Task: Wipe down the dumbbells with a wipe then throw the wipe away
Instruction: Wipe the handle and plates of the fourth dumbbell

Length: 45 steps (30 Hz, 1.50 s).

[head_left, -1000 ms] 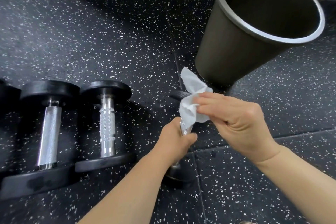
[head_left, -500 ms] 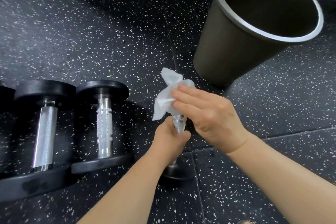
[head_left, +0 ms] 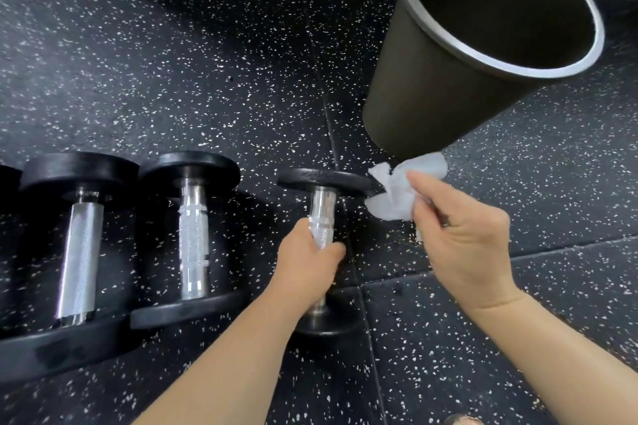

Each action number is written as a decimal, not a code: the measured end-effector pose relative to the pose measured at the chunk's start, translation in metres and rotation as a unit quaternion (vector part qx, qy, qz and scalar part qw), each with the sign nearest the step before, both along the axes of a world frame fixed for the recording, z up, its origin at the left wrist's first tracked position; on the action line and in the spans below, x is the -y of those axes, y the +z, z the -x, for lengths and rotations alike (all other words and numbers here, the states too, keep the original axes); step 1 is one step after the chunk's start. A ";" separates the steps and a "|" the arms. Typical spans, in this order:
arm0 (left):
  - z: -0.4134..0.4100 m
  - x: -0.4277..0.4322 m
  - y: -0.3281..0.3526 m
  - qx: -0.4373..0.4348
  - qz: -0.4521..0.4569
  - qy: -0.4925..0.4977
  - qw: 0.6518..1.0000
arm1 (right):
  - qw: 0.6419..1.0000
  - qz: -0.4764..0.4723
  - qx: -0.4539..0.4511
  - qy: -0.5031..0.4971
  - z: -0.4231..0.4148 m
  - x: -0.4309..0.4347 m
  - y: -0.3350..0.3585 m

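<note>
Lifting off the dumbbell (head_left: pixel 322 179) it was rubbing a moment ago, the right hand (head_left: pixel 462 245) now pinches the wipe (head_left: pixel 397 198) near the bin (head_left: pixel 431 97), just right of the left hand (head_left: pixel 307 272) that still grips the handle (head_left: pixel 321 214), so guessing wiping's done and tossing's next.
</note>
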<state>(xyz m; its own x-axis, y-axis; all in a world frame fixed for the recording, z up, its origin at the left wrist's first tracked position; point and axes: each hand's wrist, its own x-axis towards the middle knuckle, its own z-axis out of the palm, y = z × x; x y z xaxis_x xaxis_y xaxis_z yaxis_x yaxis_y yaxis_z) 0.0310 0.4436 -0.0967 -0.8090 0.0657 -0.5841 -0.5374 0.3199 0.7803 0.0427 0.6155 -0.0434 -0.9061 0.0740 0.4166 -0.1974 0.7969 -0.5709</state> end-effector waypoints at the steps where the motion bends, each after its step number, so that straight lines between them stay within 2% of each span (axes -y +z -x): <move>1: 0.000 0.000 0.000 -0.001 -0.002 0.006 1.000 | 1.000 0.026 -0.015 -0.004 0.003 0.013 0.009; 3: -0.002 -0.002 0.002 -0.009 0.001 0.019 1.000 | 0.998 0.048 -0.036 0.024 0.009 0.043 0.019; 5: -0.005 -0.003 0.003 -0.027 0.009 0.019 0.999 | 0.998 0.018 -0.040 0.041 0.013 0.067 0.015; 10: -0.009 -0.005 0.004 -0.034 0.019 0.009 0.999 | 0.998 0.054 0.002 -0.019 0.015 0.070 -0.005; 13: -0.011 -0.004 0.004 -0.025 0.029 0.001 0.999 | 0.984 0.122 0.085 -0.100 0.015 0.058 -0.009; 15: -0.013 -0.002 0.005 -0.023 0.032 0.000 0.999 | 0.957 0.181 0.176 -0.147 0.021 0.053 -0.010; 17: -0.013 0.000 0.005 -0.028 0.032 0.000 0.999 | 0.932 0.240 0.215 -0.166 0.023 0.051 -0.008; 19: -0.013 0.000 0.004 -0.030 0.029 0.010 0.999 | 0.929 0.277 0.199 -0.146 0.018 0.063 0.001; 23: -0.012 0.000 0.003 -0.049 0.019 0.020 0.998 | 0.955 0.252 0.139 -0.069 0.006 0.095 0.009; 28: -0.012 -0.002 0.001 -0.016 0.021 0.021 0.999 | 0.933 0.281 0.163 -0.157 0.020 0.078 -0.005; 31: -0.014 0.000 0.001 -0.014 0.017 0.016 1.000 | 0.891 0.306 0.241 -0.233 0.033 0.062 -0.013; 35: -0.016 0.002 0.002 -0.017 0.006 0.012 1.000 | 0.815 0.386 0.354 -0.250 0.042 0.054 -0.018; 37: -0.016 0.002 0.003 -0.018 0.008 0.007 1.000 | 0.761 0.457 0.387 -0.249 0.043 0.055 -0.016; 40: -0.017 0.003 0.004 -0.023 0.016 -0.007 1.000 | 0.670 0.568 0.387 -0.279 0.042 0.059 -0.008; 42: -0.019 0.004 0.006 -0.025 0.012 -0.013 1.000 | 0.647 0.600 0.369 -0.290 0.038 0.059 -0.002; 45: -0.020 0.005 0.008 -0.014 -0.006 -0.001 1.000 | 0.636 0.624 0.346 -0.293 0.032 0.060 0.005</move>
<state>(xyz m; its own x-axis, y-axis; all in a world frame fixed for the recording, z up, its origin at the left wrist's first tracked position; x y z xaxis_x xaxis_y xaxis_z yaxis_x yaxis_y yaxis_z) 0.0507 0.4384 -0.0884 -0.8249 0.0748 -0.5603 -0.5143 0.3121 0.7988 0.0108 0.5558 -0.0379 -0.5042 0.3654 -0.7825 0.5681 -0.5420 -0.6192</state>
